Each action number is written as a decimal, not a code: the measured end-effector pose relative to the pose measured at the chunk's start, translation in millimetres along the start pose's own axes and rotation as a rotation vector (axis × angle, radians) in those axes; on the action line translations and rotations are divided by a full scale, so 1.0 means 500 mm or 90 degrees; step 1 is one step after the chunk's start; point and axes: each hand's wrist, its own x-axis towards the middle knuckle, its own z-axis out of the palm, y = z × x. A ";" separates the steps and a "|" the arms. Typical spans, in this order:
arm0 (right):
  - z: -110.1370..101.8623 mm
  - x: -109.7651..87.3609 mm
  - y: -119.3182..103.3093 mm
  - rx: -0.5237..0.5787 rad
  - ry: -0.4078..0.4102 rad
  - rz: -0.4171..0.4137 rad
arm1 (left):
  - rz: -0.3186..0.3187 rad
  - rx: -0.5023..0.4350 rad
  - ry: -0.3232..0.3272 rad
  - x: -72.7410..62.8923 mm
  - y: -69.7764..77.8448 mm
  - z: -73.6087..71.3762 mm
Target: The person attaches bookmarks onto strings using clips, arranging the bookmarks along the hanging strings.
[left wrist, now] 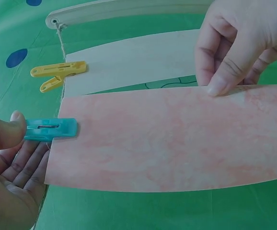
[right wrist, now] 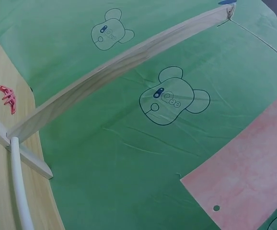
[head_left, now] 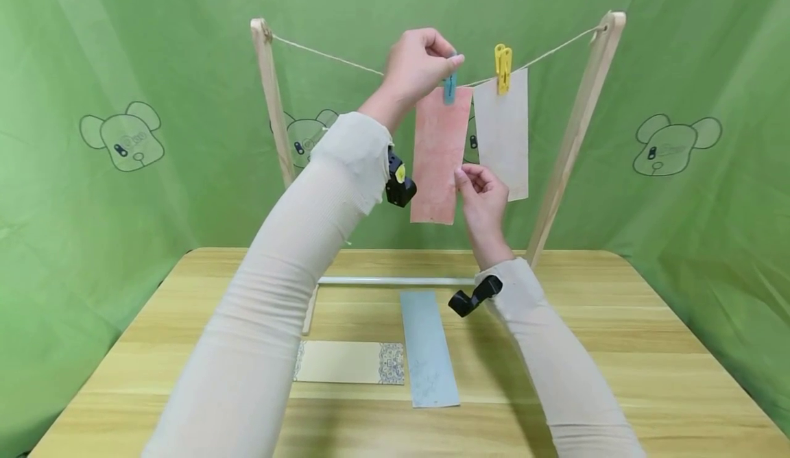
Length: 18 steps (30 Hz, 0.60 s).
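Note:
My left hand point(head_left: 420, 67) pinches a blue clothespin point(head_left: 450, 90) between thumb and fingers at the string. The clothespin sits over the top edge of a pink paper strip point(head_left: 439, 156), which hangs down lengthwise. Lower on that strip, my right hand point(head_left: 484, 204) pinches its right edge between thumb and fingers. In the left wrist view, the blue clothespin's jaws point(left wrist: 65, 128) overlap the pink strip's end. Beside it hangs a whitish paper strip point(head_left: 505, 136), clipped to the string by a yellow clothespin point(head_left: 503, 68).
The string point(head_left: 327, 55) runs between two wooden posts point(head_left: 577, 129), joined low down by a white rod point(head_left: 395, 281). On the wooden table point(head_left: 617, 376) lie a light blue strip point(head_left: 430, 348) and a cream patterned strip point(head_left: 345, 362). A red clothespin point(right wrist: 8, 99) lies behind the left post's foot.

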 end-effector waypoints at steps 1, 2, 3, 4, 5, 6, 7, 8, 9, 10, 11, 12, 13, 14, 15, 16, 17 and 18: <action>0.000 0.000 -0.001 0.006 0.001 0.000 | -0.002 0.000 -0.001 0.000 0.000 0.000; 0.001 0.000 0.000 0.007 0.001 -0.001 | -0.004 0.001 -0.002 0.000 0.000 0.000; 0.000 0.000 0.000 0.007 0.002 -0.002 | -0.005 0.002 -0.003 -0.001 0.000 0.001; 0.000 0.000 0.000 0.010 0.003 -0.001 | -0.008 0.001 -0.005 -0.001 0.000 0.002; -0.001 -0.001 -0.001 0.014 0.003 0.001 | -0.011 0.001 -0.007 -0.001 0.000 0.002; -0.002 -0.001 -0.001 0.017 0.004 0.002 | -0.014 0.002 -0.009 -0.001 0.000 0.003; -0.002 -0.002 -0.001 0.018 0.007 0.002 | -0.018 0.000 -0.012 0.000 0.000 0.003; -0.003 -0.002 -0.001 0.017 0.008 0.001 | -0.022 -0.001 -0.016 0.000 0.000 0.003; -0.003 -0.003 -0.001 0.020 0.010 0.000 | -0.026 -0.004 -0.021 0.000 0.000 0.004; -0.004 -0.003 -0.001 0.020 0.012 -0.002 | -0.032 -0.009 -0.027 0.000 0.000 0.004; -0.004 -0.004 -0.001 0.019 0.013 -0.003 | -0.035 -0.012 -0.033 0.000 0.000 0.004; -0.005 -0.004 -0.001 0.018 0.014 -0.004 | -0.039 -0.017 -0.040 0.000 0.000 0.003; -0.005 -0.003 -0.001 0.018 0.015 -0.005 | -0.043 -0.023 -0.047 0.000 0.001 0.003; -0.006 -0.003 -0.001 0.016 0.014 -0.006 | -0.047 -0.027 -0.053 0.001 0.002 0.003; -0.006 -0.003 -0.002 0.013 0.013 -0.005 | -0.052 -0.031 -0.059 0.001 0.003 0.002; -0.007 -0.002 -0.002 0.009 0.011 -0.003 | -0.054 -0.031 -0.063 0.002 0.004 0.001; -0.007 -0.002 -0.002 0.005 0.009 -0.001 | -0.052 -0.029 -0.066 0.002 0.005 0.000; -0.007 -0.002 -0.003 0.004 0.008 0.000 | -0.048 -0.021 -0.067 0.001 0.005 0.000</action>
